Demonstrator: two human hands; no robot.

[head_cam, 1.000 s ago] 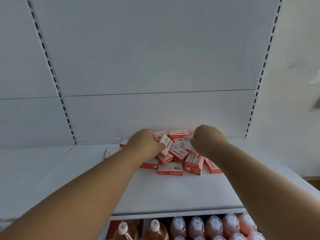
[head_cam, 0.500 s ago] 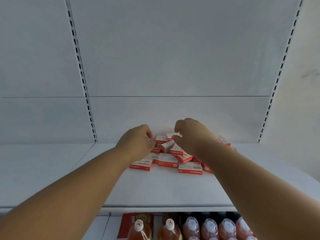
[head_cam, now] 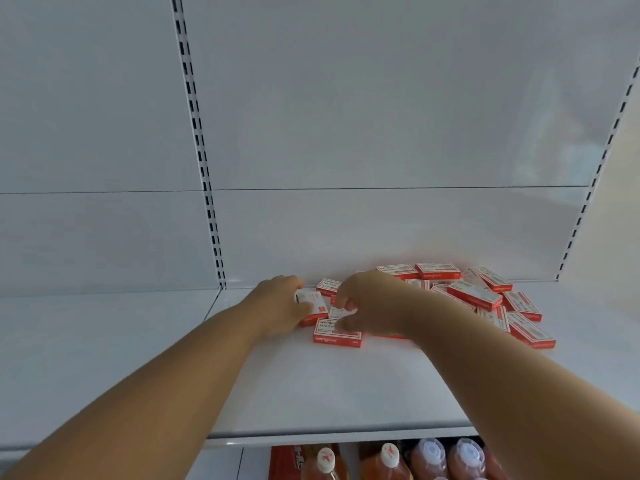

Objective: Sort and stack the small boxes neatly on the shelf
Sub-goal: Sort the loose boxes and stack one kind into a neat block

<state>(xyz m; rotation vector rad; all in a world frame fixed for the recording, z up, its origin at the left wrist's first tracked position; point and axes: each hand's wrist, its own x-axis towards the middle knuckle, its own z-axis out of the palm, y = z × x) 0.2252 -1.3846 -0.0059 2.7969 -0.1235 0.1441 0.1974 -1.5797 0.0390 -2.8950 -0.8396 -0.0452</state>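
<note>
The left hand (head_cam: 277,306) grips one small box (head_cam: 311,301) and the right hand (head_cam: 374,304) pinches another at its 9 o'clock, both probably light, stiff cartons best held by the long edges.

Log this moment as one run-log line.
stage: sorting | left hand: holding small red-and-white cardboard box | right hand: fingers on another box | loose box pile: unstacked on white metal shelf
</note>
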